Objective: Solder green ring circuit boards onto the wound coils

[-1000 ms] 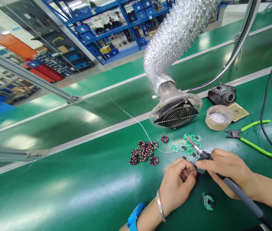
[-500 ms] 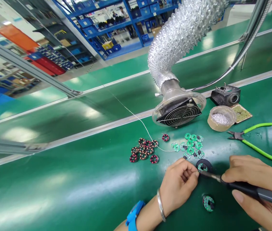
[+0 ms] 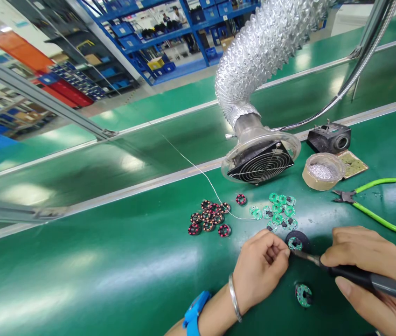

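Note:
A soldering iron (image 3: 350, 273) lies in the grip of my right hand (image 3: 376, 270), its tip at the edge of a small round green circuit board (image 3: 295, 243). That board rests on a black disc (image 3: 302, 235). At the board's left edge, my left hand (image 3: 262, 266) has thumb and forefinger pinched together; whatever is between them is too small or hidden to make out. Closer to me lies a second round board (image 3: 303, 295) with a black part on it. Beyond my left hand is a cluster of loose green boards (image 3: 278, 212).
Several copper-wound rings (image 3: 210, 217) lie left of the boards, a thin white wire (image 3: 206, 177) crossing them. A fume extractor (image 3: 262, 163) hangs above. Farther right are a tub of metal shavings (image 3: 322, 170), a black holder (image 3: 329, 137) and green-handled cutters (image 3: 351, 197).
The soldering iron and my right hand have shifted very slightly left. My left hand keeps its pinch at the board, and the other items lie as before.

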### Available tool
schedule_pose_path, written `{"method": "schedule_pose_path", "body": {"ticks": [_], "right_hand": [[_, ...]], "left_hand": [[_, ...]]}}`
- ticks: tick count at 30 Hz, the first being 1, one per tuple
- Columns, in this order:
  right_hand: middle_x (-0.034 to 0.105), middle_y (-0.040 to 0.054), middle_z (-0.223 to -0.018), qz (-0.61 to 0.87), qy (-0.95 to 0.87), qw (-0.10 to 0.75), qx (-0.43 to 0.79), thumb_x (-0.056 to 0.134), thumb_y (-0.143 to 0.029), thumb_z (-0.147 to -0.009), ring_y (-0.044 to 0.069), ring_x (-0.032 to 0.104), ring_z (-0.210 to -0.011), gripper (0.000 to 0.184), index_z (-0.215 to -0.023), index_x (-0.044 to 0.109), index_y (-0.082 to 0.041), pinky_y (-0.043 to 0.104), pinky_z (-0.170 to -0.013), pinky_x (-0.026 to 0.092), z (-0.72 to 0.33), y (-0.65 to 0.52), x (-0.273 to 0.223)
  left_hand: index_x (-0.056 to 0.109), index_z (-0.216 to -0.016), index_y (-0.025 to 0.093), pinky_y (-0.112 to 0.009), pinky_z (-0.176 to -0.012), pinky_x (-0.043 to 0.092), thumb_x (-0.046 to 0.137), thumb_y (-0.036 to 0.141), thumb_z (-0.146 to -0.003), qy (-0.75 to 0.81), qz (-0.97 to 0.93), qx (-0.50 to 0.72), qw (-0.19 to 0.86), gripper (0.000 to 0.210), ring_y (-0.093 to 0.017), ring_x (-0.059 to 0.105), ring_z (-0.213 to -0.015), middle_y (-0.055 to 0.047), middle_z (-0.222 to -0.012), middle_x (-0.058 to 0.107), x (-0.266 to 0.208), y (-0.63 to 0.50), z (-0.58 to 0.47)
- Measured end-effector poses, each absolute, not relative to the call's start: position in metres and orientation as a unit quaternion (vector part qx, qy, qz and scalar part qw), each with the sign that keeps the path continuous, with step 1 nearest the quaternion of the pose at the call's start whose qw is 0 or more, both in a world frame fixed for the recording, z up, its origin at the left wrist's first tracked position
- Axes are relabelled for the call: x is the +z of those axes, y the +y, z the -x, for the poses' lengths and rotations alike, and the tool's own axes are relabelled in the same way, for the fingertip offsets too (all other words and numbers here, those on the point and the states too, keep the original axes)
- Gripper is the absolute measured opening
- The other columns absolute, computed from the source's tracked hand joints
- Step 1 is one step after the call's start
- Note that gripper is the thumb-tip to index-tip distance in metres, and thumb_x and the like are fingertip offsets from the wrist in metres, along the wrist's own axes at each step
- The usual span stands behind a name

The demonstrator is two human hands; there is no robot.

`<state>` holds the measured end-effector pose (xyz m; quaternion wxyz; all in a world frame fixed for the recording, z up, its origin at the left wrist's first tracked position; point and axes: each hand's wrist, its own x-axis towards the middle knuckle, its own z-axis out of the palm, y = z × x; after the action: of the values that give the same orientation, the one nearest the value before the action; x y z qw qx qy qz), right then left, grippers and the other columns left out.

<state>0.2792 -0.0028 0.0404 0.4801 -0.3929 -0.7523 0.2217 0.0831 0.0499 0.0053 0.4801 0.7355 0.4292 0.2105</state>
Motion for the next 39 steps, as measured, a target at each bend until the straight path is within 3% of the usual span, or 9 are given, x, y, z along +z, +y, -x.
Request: {"method": "schedule_pose_path", "body": {"ticks": [10, 16, 20, 23, 27, 30, 34, 39], "right_hand": [[0.056, 0.0012, -0.066, 0.397, -0.786, 0.413, 0.231, 0.052, -0.008, -0.073, 0.016, 0.053, -0.053, 0.031, -0.102, 0.056, -0.017, 0.032, -0.051, 0.042, -0.299, -0.009, 0.045], [0.059, 0.0032, -0.069, 0.385, -0.761, 0.492, 0.173, 0.049, -0.004, -0.072, 0.016, 0.056, -0.058, 0.038, -0.108, 0.056, -0.014, 0.033, -0.053, 0.047, -0.296, -0.003, 0.045], [0.060, 0.0028, -0.069, 0.396, -0.755, 0.497, 0.160, 0.049, -0.006, -0.075, 0.016, 0.058, -0.057, 0.036, -0.108, 0.057, -0.015, 0.032, -0.053, 0.049, -0.292, 0.001, 0.046], [0.062, 0.0024, -0.068, 0.411, -0.750, 0.502, 0.128, 0.049, -0.009, -0.080, 0.016, 0.058, -0.054, 0.034, -0.111, 0.057, -0.018, 0.030, -0.048, 0.048, -0.290, 0.003, 0.044], [0.065, -0.0003, -0.071, 0.440, -0.734, 0.506, 0.107, 0.049, -0.005, -0.085, 0.012, 0.060, -0.053, 0.040, -0.123, 0.054, -0.020, 0.024, -0.049, 0.050, -0.285, 0.004, 0.030], [0.068, 0.0004, -0.079, 0.432, -0.743, 0.490, 0.142, 0.049, -0.003, -0.088, 0.011, 0.062, -0.061, 0.036, -0.119, 0.056, -0.020, 0.023, -0.057, 0.052, -0.282, 0.007, 0.016], [0.066, 0.0010, -0.074, 0.430, -0.761, 0.461, 0.150, 0.052, -0.006, -0.088, 0.013, 0.054, -0.060, 0.027, -0.111, 0.057, -0.019, 0.026, -0.055, 0.046, -0.276, 0.011, 0.007], [0.062, 0.0005, -0.074, 0.429, -0.775, 0.441, 0.144, 0.050, -0.005, -0.087, 0.012, 0.047, -0.061, 0.026, -0.109, 0.055, -0.017, 0.025, -0.056, 0.043, -0.272, 0.014, 0.007]], "left_hand": [[0.060, -0.069, 0.015, -0.018, -0.048, 0.037, 0.054, 0.014, -0.078, 0.431, -0.732, 0.211, 0.484, 0.011, -0.008, 0.046, -0.052, 0.001, -0.065, 0.053, 0.003, 0.050, -0.083], [0.059, -0.068, 0.016, -0.018, -0.048, 0.037, 0.054, 0.014, -0.078, 0.432, -0.728, 0.210, 0.489, 0.011, -0.008, 0.046, -0.052, 0.001, -0.064, 0.051, 0.005, 0.050, -0.083], [0.058, -0.076, 0.016, -0.018, -0.046, 0.039, 0.056, 0.014, -0.076, 0.431, -0.723, 0.205, 0.500, 0.003, -0.007, 0.047, -0.051, 0.001, -0.070, 0.051, 0.006, 0.051, -0.082], [0.057, -0.088, 0.016, -0.020, -0.047, 0.040, 0.063, 0.010, -0.069, 0.428, -0.748, 0.198, 0.467, 0.021, -0.007, 0.046, -0.049, 0.002, -0.076, 0.050, 0.005, 0.051, -0.084], [0.060, -0.093, 0.017, -0.026, -0.060, 0.043, 0.077, 0.018, -0.068, 0.404, -0.803, 0.186, 0.397, 0.030, -0.014, 0.053, -0.068, -0.001, -0.084, 0.053, 0.003, 0.054, -0.088], [0.064, -0.096, 0.017, -0.027, -0.065, 0.043, 0.080, 0.025, -0.071, 0.359, -0.816, 0.182, 0.415, 0.030, -0.017, 0.052, -0.074, -0.001, -0.080, 0.052, 0.003, 0.064, -0.091], [0.069, -0.095, 0.020, -0.025, -0.062, 0.042, 0.080, 0.019, -0.071, 0.301, -0.820, 0.150, 0.463, 0.026, -0.015, 0.049, -0.071, 0.000, -0.079, 0.052, 0.002, 0.080, -0.090], [0.061, -0.103, 0.020, -0.023, -0.056, 0.044, 0.079, 0.017, -0.070, 0.341, -0.783, 0.169, 0.492, 0.037, -0.010, 0.049, -0.061, 0.000, -0.089, 0.053, 0.002, 0.074, -0.078]]}}
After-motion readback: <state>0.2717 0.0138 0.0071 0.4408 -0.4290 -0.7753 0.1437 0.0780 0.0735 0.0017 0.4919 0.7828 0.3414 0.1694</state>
